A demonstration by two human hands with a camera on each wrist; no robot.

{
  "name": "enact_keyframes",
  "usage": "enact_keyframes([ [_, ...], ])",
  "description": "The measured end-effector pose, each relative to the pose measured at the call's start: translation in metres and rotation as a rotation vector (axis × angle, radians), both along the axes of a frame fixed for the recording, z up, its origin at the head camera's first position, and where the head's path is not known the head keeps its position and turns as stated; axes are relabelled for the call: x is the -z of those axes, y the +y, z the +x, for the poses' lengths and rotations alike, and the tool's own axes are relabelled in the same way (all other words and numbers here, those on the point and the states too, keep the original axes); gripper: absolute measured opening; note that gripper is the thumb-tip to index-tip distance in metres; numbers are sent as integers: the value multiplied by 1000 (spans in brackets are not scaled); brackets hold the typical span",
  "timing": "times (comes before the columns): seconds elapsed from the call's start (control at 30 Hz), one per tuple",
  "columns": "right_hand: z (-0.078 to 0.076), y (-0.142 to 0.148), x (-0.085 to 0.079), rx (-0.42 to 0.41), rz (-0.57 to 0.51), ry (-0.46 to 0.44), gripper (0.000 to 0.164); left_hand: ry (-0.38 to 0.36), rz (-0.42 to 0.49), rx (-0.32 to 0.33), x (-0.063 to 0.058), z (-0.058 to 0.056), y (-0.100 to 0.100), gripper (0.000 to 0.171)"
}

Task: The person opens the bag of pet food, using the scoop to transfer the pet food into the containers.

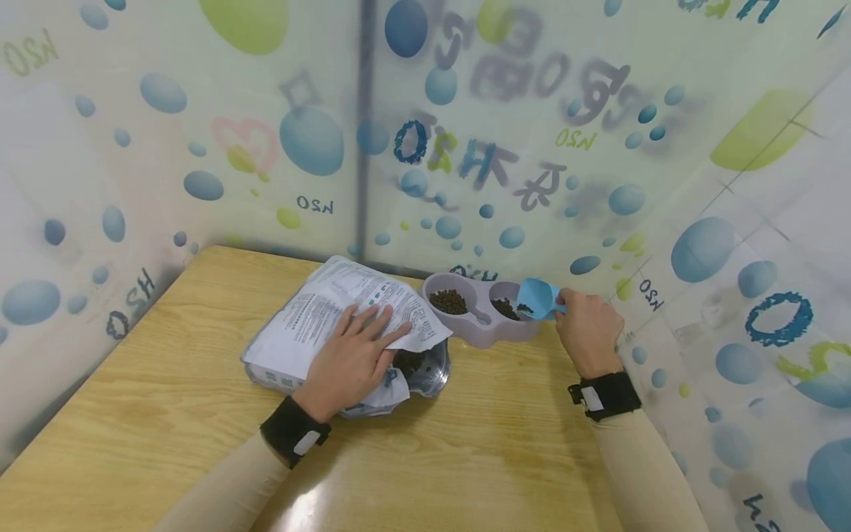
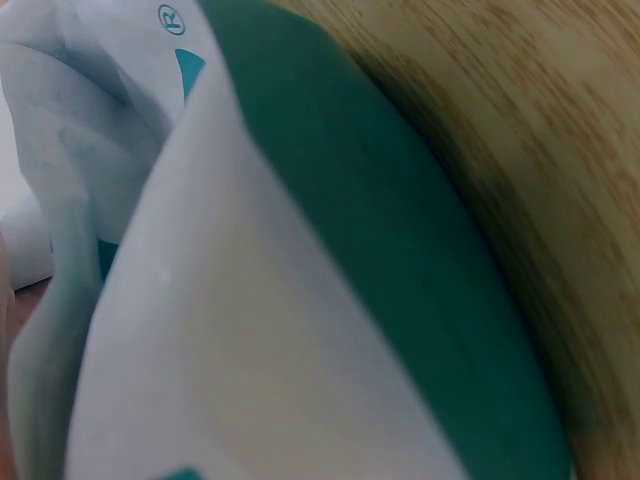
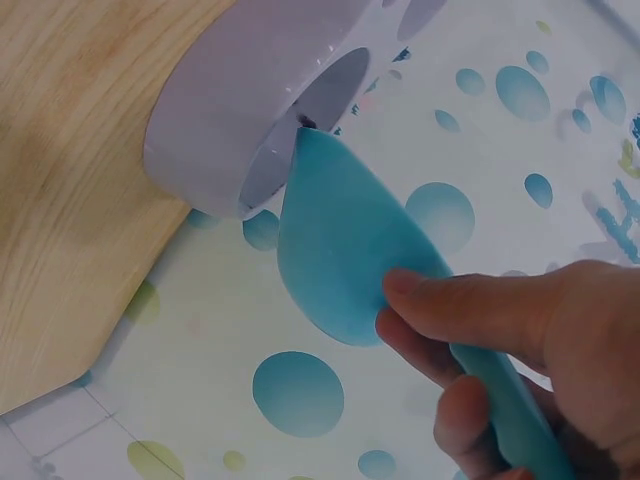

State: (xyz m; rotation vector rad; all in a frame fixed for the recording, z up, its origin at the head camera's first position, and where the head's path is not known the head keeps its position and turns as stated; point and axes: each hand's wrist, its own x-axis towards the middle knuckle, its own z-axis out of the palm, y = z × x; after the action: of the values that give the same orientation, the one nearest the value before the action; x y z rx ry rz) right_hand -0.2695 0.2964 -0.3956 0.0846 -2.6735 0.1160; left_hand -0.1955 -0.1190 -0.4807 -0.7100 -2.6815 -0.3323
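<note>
My right hand grips the handle of a blue scoop, which tilts over the right bowl of a grey-mauve double pet bowl. Dark kibble lies in that bowl, and a little is at the scoop's lip. In the right wrist view the scoop shows its underside, thumb and fingers wrapped round the handle. The left bowl holds brown kibble. My left hand rests with spread fingers on a white pet food bag lying on its side. Kibble shows inside its torn mouth.
A wooden table carries the bag and the double bowl. Close behind and at the right stands a wall covered with a bubble print. In the left wrist view the bag's white and green side fills most of the picture.
</note>
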Motion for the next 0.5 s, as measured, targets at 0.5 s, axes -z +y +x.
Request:
enact_keyframes([
  [0.5,5,0,0,-22,-8,-12,15,6,13,4,1,0,0,51],
])
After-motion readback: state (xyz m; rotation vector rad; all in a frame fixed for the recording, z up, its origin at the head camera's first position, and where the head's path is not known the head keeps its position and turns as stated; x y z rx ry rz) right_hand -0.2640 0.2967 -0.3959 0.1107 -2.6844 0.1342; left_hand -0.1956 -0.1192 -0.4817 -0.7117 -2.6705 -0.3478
